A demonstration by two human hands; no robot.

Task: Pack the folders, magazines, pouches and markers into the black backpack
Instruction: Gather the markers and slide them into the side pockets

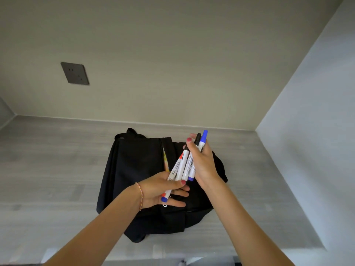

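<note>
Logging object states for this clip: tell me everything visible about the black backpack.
The black backpack lies flat on the grey surface near the wall, made of matte fabric as it looks. A strap loop shows at its far end. Its main zipper gapes slightly, showing something yellow inside. The left hand and right hand hold markers above it; whether either touches it is unclear.

We see a black backpack [134,169], white markers [182,166] capped blue, black and red, a grey wood-grain floor [57,169], beige wall [172,54].
</note>
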